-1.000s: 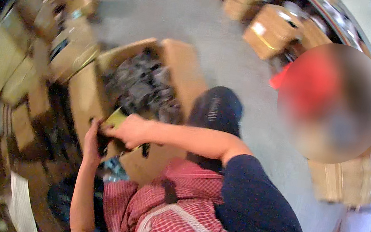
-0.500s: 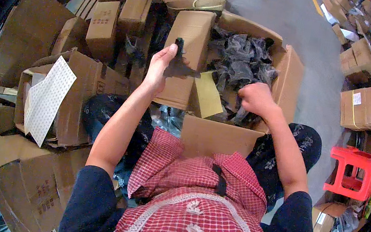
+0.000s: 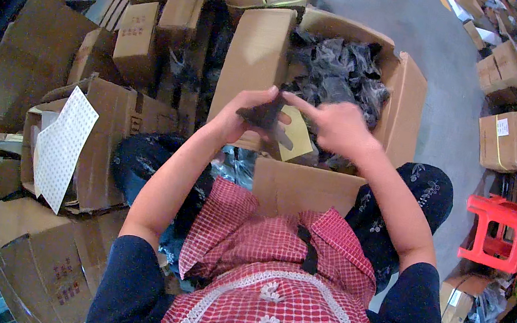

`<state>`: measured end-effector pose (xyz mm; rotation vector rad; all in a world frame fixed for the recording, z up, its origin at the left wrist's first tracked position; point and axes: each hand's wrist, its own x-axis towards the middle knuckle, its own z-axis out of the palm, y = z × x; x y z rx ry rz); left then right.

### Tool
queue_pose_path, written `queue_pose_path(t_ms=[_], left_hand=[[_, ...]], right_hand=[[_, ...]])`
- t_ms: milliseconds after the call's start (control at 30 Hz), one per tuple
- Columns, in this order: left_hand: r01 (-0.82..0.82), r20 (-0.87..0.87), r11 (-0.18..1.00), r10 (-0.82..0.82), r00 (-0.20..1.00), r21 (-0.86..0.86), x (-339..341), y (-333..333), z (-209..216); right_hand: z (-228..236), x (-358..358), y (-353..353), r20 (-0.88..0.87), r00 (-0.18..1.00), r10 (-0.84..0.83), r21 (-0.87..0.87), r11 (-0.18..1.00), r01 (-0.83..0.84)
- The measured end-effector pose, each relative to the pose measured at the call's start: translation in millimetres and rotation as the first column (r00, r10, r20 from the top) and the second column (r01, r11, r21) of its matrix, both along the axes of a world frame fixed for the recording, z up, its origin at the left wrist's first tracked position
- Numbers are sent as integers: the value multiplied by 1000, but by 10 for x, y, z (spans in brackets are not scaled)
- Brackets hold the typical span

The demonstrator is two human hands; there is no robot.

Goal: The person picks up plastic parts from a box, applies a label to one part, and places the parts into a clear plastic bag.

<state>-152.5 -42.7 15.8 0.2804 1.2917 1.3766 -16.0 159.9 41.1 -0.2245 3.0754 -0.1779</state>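
My left hand grips a dark, flat plastic part with pointed arms, its exact kind unclear. The part is held up over the edge of an open carton. My right hand reaches in from the right with its index finger stretched out, the tip touching the upper end of the part. Its other fingers are curled and partly hidden, and nothing shows in them. Behind and below the part is a yellow sheet. Dark parts in clear plastic wrapping fill the carton.
A closed cardboard box stands left of the open carton. More boxes crowd the left, one with a white dotted sheet sticking out. On the right are a red plastic stool and a strapped box.
My left hand has come down and to the right with the dark part, tilting it. My right hand has moved up and left from over the carton, its index finger now extended onto the part.
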Motion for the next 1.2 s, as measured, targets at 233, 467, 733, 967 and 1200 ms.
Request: queue_pose_path(t_ms=[233,467,733,967,1200], left_hand=[[-209,-76,977,205,976,-43,-22,42,-666],[-225,-225,962,187,956,-152,177,81,-863],[-514,-640,826,527,559,231,-456,-92,-486],[-422,-758,904,319,569,64,-75,48,-302],[-374,-729,927,233,643,-34,-25,109,-362]], right_hand=[[-547,79,520,110,945,-308,60,951,303],[-964,231,481,450,872,-193,151,979,139],[-1079,182,451,331,918,-219,91,976,200],[-1046,-30,201,243,959,-144,-724,632,277],[-594,-15,-326,79,967,-243,-642,729,235]])
